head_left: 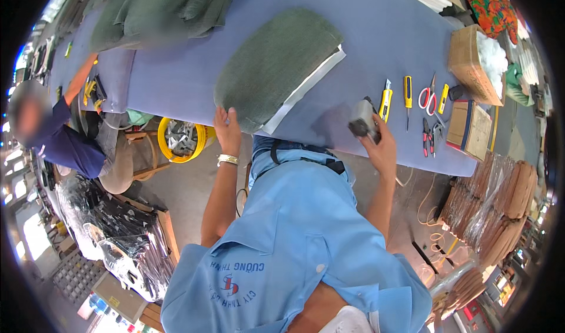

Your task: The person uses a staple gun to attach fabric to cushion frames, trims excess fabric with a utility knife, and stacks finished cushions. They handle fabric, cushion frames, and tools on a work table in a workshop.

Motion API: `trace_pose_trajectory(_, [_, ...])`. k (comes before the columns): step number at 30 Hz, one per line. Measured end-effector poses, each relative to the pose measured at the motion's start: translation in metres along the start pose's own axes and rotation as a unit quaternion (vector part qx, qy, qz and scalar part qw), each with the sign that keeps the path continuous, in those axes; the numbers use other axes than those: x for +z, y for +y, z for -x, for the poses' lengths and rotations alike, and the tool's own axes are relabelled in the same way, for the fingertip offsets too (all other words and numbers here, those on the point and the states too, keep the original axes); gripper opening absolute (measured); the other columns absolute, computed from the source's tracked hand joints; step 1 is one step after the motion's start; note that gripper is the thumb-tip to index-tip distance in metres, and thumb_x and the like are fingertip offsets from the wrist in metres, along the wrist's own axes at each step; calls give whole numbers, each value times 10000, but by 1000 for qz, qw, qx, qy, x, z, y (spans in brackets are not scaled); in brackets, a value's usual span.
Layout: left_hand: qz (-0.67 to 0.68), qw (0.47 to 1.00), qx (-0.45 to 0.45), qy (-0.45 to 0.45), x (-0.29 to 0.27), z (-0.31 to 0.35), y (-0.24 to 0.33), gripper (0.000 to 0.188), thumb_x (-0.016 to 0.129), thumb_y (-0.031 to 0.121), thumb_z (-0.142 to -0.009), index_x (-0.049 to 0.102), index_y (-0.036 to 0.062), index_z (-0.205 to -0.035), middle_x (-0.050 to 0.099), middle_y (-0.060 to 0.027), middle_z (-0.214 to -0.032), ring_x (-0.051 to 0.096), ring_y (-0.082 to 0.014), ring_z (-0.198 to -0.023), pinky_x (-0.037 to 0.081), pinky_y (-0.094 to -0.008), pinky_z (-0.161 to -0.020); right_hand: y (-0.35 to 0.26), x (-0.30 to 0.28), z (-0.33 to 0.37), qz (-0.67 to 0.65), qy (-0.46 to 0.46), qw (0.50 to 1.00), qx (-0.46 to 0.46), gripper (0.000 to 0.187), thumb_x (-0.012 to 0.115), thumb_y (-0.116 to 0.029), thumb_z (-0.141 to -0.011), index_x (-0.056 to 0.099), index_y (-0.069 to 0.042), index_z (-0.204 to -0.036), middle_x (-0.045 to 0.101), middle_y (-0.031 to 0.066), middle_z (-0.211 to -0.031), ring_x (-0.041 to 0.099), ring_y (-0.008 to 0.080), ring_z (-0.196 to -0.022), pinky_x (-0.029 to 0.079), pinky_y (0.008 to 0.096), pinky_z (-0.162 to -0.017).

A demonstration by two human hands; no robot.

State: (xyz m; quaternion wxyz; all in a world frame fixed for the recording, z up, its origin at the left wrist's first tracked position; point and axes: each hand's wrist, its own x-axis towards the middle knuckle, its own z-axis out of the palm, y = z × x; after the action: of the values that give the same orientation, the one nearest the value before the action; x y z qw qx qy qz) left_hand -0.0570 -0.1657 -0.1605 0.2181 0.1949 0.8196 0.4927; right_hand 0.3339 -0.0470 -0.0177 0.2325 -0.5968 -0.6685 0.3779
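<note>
Closest to the lens is the wearer's light blue work shirt (288, 209), taking up most of the lower middle. Just past it, a blue-purple table (176, 85) has a grey-green fabric piece (273, 68) lying flat right in front of the wearer, its lower end at the near edge. White strip (303, 93) shows all along its right side, so I'd say that edge isn't covered or folded away yet. Can't tell how much work the piece has had otherwise. Similar-looking fabric is heaped in a pile (170, 9) at the far left, finished or not, no idea.

Left hand (228, 130) has its fingertips at the piece's near left corner, fingers close together; whether they're pinching it, can't say. Right hand (382, 147) is wrapped around a grey-and-black block (360, 121), held apart from the fabric, and I honestly can't make out what it is.

Right of that block: yellow utility knife (385, 103), yellow screwdriver (408, 85), scissors (431, 91), red-handled pliers (425, 144), then a cardboard box (464, 62) with white stuffing. That hand and block sit between the fabric and the tools, so they're kinda in the way. Yellow bucket (203, 138) of metal bits crowds the left forearm's side, and a co-worker (73, 136) reaches toward the pile.
</note>
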Motion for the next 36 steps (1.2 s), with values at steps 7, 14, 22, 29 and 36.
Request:
trace_pose_trajectory(7, [131,956,-250,77,30,-8,37,732,629,468,-996,396,65,-1561,534,-145,-1461,547,-268,-1249,480,-449,-954,58,62,-67,85,-67,994,-15,437,750,-139,-851,654,-105,-1276,685,147,-1115,673,329,-1006,534,420,-879])
trace_pose_trajectory(14, [170,934,-314,-5,8,16,50,835,635,562,-972,341,62,-1572,493,-153,-1520,561,-332,-1272,468,-488,-970,-17,72,-117,-152,-213,965,-33,247,674,-213,-1001,694,-29,-1164,747,92,-983,720,172,-884,571,306,-791])
trace_pose_trajectory(22, [325,896,-289,-90,21,54,130,658,577,516,-1029,416,57,-1472,592,-153,-1369,705,-261,-1095,648,-392,-767,-67,124,-103,-360,-270,888,95,199,681,-205,-1018,619,-26,-960,701,57,-861,690,126,-727,575,270,-665])
trace_pose_trajectory(29, [370,851,-350,-128,35,70,126,576,517,490,-1067,461,24,-1400,702,-131,-1201,741,-237,-991,641,-371,-750,-74,118,-99,-197,-203,959,21,309,725,-271,-979,596,-30,-836,658,43,-680,664,120,-640,512,286,-582])
trace_pose_trajectory(36, [380,832,-379,-141,39,74,113,598,540,532,-1047,493,48,-1395,688,-116,-1228,713,-208,-1009,617,-369,-751,-86,122,-90,11,-71,986,-152,363,653,-297,-1018,561,-27,-793,587,79,-587,600,161,-528,456,342,-521])
